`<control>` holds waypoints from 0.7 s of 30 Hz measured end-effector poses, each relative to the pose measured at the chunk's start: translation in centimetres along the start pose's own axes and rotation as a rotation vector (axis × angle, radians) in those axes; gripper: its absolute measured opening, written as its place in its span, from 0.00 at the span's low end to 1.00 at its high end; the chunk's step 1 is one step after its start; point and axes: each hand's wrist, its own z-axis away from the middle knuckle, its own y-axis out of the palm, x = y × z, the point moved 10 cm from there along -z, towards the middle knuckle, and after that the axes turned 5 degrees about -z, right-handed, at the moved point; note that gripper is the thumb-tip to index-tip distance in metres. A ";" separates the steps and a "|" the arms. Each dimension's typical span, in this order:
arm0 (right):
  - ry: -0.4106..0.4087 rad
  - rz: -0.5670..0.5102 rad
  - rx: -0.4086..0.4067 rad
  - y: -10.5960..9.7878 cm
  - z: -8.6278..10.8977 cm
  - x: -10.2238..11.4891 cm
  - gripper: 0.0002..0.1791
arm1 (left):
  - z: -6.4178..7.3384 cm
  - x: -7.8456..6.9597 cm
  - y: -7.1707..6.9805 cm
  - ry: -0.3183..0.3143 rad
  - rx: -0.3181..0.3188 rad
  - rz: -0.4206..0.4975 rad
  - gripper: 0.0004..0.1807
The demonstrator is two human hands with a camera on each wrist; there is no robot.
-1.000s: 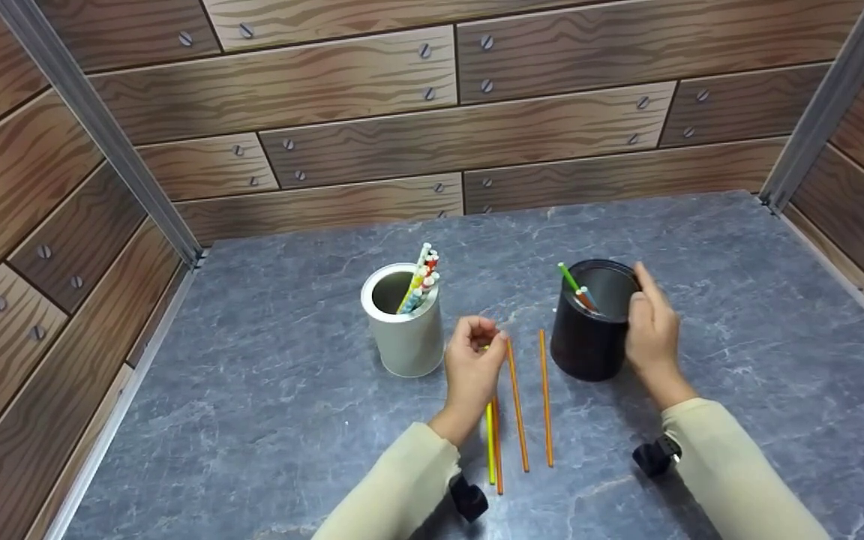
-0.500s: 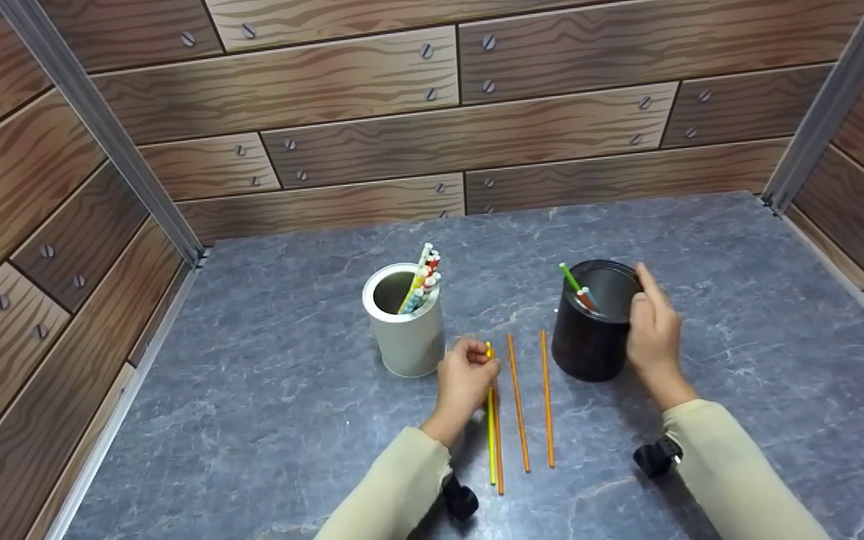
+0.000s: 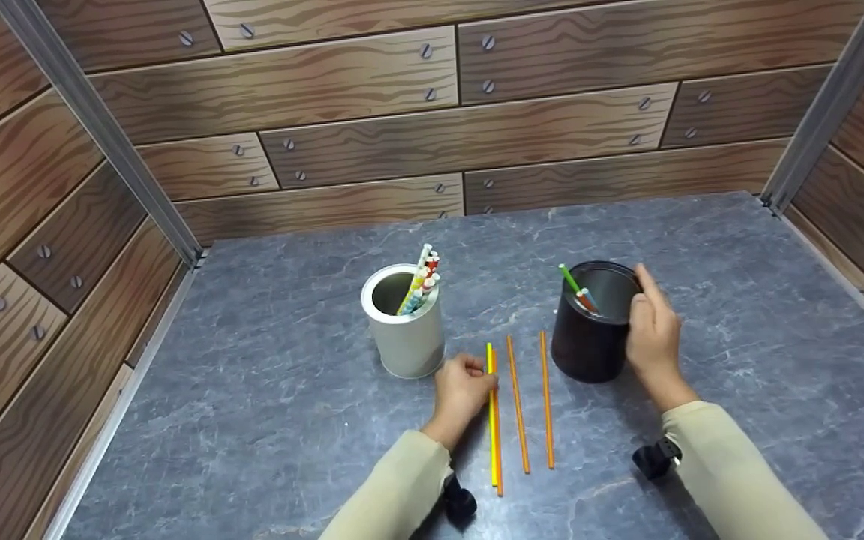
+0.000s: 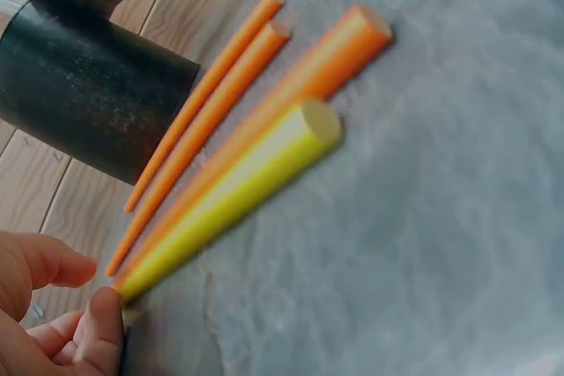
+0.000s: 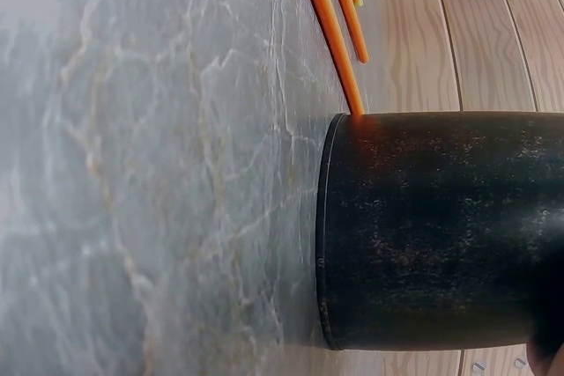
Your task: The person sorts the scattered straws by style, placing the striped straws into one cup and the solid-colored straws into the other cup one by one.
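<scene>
In the head view my left hand [image 3: 462, 388] is low on the table, thumb and fingers bent but apart. Its fingertips are beside a thin, round yellow stick [image 3: 492, 439]; in the left wrist view one fingertip [image 4: 104, 319] touches or nearly touches the stick's far end. An orange stick [image 3: 498, 457] lies directly alongside the yellow one, and two more orange sticks are farther right. My right hand [image 3: 655, 330] holds the right side of an upright black canister [image 3: 589, 349], its index finger up along the rim. Several thin sticks, one green [image 3: 568, 276], lean inside.
A white canister [image 3: 408, 341] stands just beyond my left hand, with several patterned sticks [image 3: 423, 277] leaning out of it. The grey marbled tabletop [image 3: 267, 390] is bounded by wood-print walls [image 3: 372, 142] at the back and sides.
My left hand has come back toward me and slightly left, down beside the yellow stick, which has shifted slightly right against the orange one. My right hand and the black canister hold their place.
</scene>
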 end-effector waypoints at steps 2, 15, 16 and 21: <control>-0.001 -0.004 0.000 0.0 0.0 0.0 0.25 | -0.1 0.2 0.1 -0.016 0.009 0.008 0.09; 0.010 -0.006 0.000 0.1 0.0 -0.1 0.24 | -0.4 -1.5 1.3 0.045 0.038 -0.275 0.11; 0.011 -0.005 0.002 0.1 0.0 -0.1 0.24 | -0.4 -1.6 1.4 0.054 0.041 -0.295 0.12; 0.031 0.001 0.024 0.2 0.1 -0.3 0.25 | -0.4 -1.9 1.8 0.065 0.072 -0.333 0.13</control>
